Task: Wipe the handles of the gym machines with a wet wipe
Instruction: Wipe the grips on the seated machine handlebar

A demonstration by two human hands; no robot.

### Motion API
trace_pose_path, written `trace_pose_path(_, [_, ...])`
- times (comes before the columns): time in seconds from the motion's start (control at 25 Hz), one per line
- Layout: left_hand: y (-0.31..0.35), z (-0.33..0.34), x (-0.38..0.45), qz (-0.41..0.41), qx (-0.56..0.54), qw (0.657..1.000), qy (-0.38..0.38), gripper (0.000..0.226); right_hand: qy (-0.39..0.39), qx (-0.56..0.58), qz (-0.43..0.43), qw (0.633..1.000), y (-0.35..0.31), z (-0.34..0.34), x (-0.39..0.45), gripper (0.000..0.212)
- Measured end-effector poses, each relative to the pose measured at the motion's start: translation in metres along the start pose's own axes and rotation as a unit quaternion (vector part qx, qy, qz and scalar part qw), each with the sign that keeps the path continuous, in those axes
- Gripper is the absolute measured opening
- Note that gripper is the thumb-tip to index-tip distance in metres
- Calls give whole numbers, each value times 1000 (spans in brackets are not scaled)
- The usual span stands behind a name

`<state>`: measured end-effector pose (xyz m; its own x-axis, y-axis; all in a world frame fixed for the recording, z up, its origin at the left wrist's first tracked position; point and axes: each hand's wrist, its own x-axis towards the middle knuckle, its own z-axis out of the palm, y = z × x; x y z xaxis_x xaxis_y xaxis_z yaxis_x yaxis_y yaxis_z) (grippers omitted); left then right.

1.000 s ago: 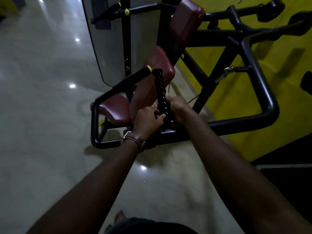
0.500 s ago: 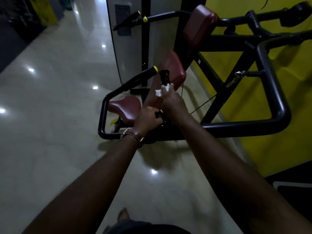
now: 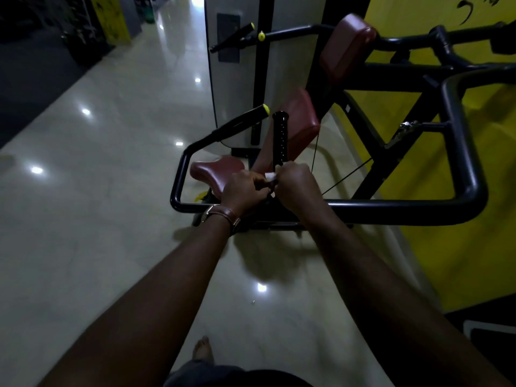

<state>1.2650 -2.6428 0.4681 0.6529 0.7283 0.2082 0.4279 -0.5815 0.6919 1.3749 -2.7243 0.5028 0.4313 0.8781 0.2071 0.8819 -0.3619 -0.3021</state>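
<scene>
The limp, light wipe [image 3: 270, 176] sits pinched between left hand [image 3: 245, 191] and right hand [image 3: 296, 182], both curled at the base of the rigid ribbed grip [image 3: 280, 138].

Both hands [image 3: 275, 185] curled, arms outstretched

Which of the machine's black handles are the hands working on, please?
The upright ribbed handle without a yellow tip. The right hand grips its base with the wipe, the left hand alongside. Both yellow-tipped handles are untouched.
</scene>
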Motion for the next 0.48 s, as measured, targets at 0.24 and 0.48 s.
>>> trace_pose_path(0.24, [0, -1, -1, -27, -29, 999, -6, 17, 74, 31, 57, 995, -5, 20, 9, 30])
trace_pose_path(0.48, [-1, -2, 2, -48, -56, 997, -9, 16, -31, 45, 33, 998, 2, -13, -20, 15])
